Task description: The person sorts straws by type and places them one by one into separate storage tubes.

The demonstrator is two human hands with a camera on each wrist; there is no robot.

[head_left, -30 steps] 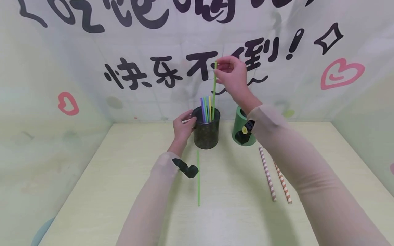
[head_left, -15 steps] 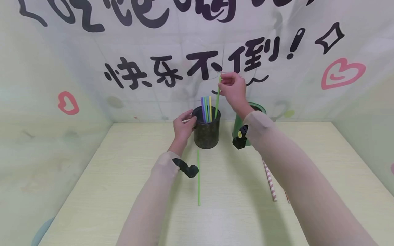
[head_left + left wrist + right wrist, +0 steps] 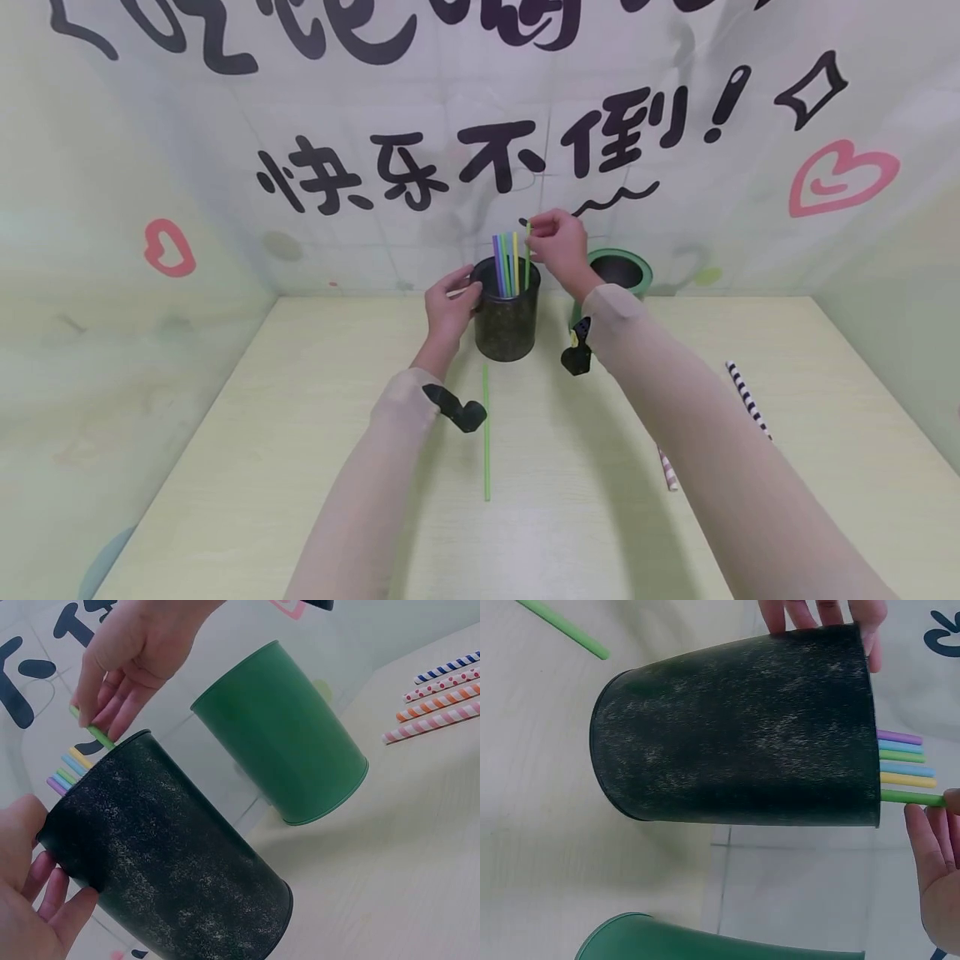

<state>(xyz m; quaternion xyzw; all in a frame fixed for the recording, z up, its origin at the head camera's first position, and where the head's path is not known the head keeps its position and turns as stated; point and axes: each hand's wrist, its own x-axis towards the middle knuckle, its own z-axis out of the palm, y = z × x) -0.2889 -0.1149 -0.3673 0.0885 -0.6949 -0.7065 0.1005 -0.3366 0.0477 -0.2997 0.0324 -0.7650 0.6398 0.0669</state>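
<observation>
At the far middle of the pale table (image 3: 300, 467) stands the dark speckled can (image 3: 506, 321), upright, and I take it as the landmark for all places. On the left side of the can, the left hand (image 3: 447, 310) holds its wall near the rim, with the fingers curled around it; the left wrist view shows the fingertips (image 3: 56, 900) pressing on the dark surface. Just above the right part of the can's mouth, the right hand (image 3: 557, 243) pinches the top end of a green straw (image 3: 527, 254) between thumb and fingers, and the lower part of this straw is already inside the can. Beside it, in the same can, stand some other straws (image 3: 504, 262), purple, blue, green and yellow, and they rise a little above the rim. Right of the can, just beside it but not touching, stands a green can (image 3: 619, 271), upright with its mouth open to the top; the right forearm covers its lower part in the head view. In front of the can, on the table, lies a second green straw (image 3: 486, 433), flat and pointing toward the can. Farther to the right of the green can lie several striped paper straws (image 3: 442, 697), well apart from the dark can. Behind the can hangs a wall cloth (image 3: 150, 167) with black characters and pink hearts.
</observation>
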